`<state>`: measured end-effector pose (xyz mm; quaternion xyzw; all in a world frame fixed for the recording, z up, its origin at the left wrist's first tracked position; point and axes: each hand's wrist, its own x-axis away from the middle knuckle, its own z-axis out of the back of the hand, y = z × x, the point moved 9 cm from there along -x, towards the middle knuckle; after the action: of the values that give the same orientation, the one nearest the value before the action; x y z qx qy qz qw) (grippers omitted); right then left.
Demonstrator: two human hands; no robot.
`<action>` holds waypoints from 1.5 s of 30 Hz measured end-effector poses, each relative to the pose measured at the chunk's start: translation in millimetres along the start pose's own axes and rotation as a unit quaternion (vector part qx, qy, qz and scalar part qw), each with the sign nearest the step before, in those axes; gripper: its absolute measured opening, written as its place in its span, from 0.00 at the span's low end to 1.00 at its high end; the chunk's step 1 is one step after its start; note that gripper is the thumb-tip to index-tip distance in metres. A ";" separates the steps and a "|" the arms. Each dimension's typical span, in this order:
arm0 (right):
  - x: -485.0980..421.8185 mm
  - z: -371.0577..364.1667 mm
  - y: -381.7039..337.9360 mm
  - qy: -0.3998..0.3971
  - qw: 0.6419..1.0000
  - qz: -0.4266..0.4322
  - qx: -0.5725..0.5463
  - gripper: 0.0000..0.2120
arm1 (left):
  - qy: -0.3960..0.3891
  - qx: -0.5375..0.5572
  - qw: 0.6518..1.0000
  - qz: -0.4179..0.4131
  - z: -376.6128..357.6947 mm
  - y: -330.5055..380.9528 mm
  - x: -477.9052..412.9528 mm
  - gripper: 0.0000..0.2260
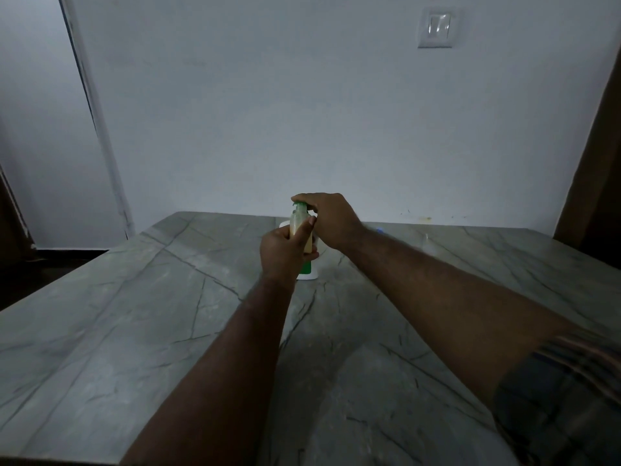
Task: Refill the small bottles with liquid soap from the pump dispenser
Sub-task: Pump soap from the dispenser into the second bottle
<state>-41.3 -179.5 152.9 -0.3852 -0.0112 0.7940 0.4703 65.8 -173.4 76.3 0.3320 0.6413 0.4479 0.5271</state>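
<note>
Gripping a small clear bottle [299,227] of yellowish liquid, the person's left hand [284,255] has its fingers curled round the lower body and its thumb lying up along the side. The bottle is upright and raised above the table [100,331], its neck tucked right beneath the green pump head [300,206] of the dispenser.

The right hand [331,220] reaches in from the right and lies over the pump head. Its fingers are stretched almost flat across the top, pressing on it rather than wrapped round it. Whether the thumb touches the pump cannot be told.

The pump dispenser [308,271] stands on the grey veined table, directly behind the left hand. Only its white base with a strip of green label shows below the knuckles, along with a pale edge at the shoulder. The small bottle is thus held between the two hands, in front of the dispenser and touching or nearly touching its spout.

A striped sleeve [571,381] covers the right upper arm. A wall switch [436,27] sits high on the pale wall behind the table.
</note>
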 end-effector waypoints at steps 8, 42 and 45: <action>-8.0 5.0 -1.9 -0.015 1.000 0.012 0.009 0.24 | -0.006 0.031 0.999 0.004 0.4 1.5 -3.8 0.12; -1.7 1.5 1.1 0.020 0.999 0.009 -0.024 0.23 | 0.002 0.023 1.000 0.012 1.6 1.2 -0.1 0.13; -6.3 1.8 -0.6 0.009 1.000 0.014 -0.009 0.24 | 0.001 0.013 1.000 0.008 3.1 2.9 -2.0 0.12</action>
<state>-40.3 -183.3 158.2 -0.3966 -0.0087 0.7969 0.4556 69.2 -173.4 79.6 0.3436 0.6449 0.4444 0.5182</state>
